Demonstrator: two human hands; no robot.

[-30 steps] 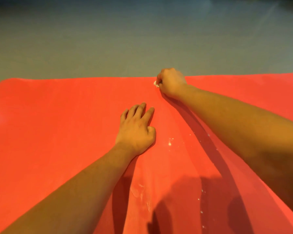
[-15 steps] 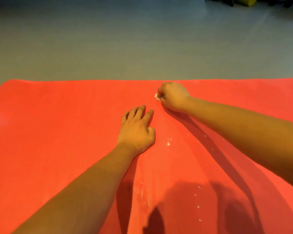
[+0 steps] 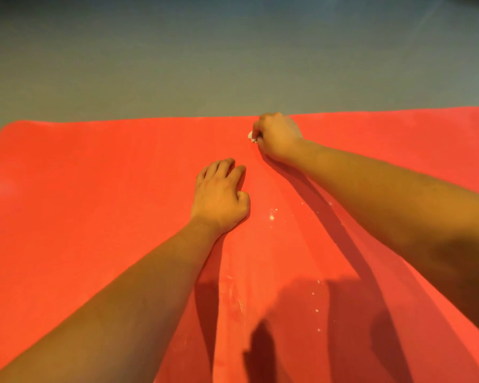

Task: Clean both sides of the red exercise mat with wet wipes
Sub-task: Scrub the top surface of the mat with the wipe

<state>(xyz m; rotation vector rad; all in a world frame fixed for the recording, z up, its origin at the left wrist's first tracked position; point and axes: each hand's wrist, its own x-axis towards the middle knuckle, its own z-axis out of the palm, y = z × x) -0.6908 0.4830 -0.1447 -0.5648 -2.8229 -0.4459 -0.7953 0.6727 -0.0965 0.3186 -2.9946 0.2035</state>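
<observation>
The red exercise mat (image 3: 94, 203) lies flat on the floor and fills most of the view. My right hand (image 3: 278, 135) is at the mat's far edge, fingers curled round a small white wet wipe (image 3: 251, 135); only a bit of the wipe shows at the hand's left side. My left hand (image 3: 220, 196) presses on the mat nearer to me, palm down, fingers slightly bent, holding nothing. Small white specks (image 3: 272, 217) and a pale wet streak (image 3: 234, 297) mark the mat between my arms.
A grey floor (image 3: 233, 64) stretches beyond the mat's far edge. The mat's rounded far-left corner (image 3: 14, 125) is in view. Shadows of my arms fall across the mat's near right part.
My right hand pulled the wipe toward me half a second ago and has pushed it back out to the mat's far edge. My left hand stays in place.
</observation>
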